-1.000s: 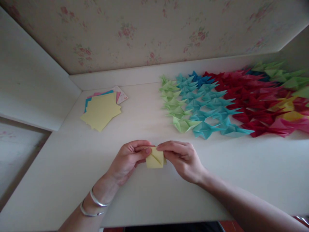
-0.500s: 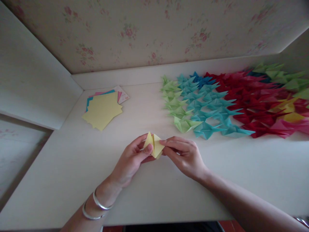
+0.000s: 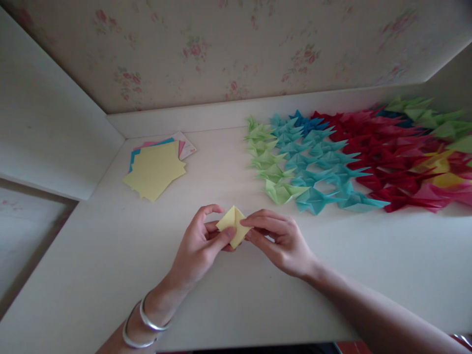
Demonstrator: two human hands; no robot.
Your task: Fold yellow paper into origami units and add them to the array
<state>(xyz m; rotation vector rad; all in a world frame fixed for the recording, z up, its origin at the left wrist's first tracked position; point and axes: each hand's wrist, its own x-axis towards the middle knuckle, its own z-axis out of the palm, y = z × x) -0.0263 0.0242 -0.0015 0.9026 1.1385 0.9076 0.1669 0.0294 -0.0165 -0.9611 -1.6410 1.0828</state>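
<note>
A small piece of folded yellow origami paper (image 3: pixel 239 235), diamond-shaped with a crease down its middle, is held between both hands above the table. My left hand (image 3: pixel 201 243) pinches its left side, thumb on the front face and the index finger raised away from it. On the right edge, my right hand (image 3: pixel 283 241) grips the paper between thumb and index finger. The fingers behind the paper are partly hidden.
A fanned stack of yellow sheets (image 3: pixel 155 169), with blue and pink ones beneath, lies at the left on the white table (image 3: pixel 236 300). Rows of folded paper cranes, green (image 3: pixel 282 191), turquoise (image 3: pixel 317 199) and red (image 3: pixel 372 167), cover the right. A floral wall (image 3: pixel 221 54) rises behind.
The top flaps of the yellow paper, parted before, now lie together as a flatter diamond. My left index finger has lifted off the paper, and the paper sits slightly lower.
</note>
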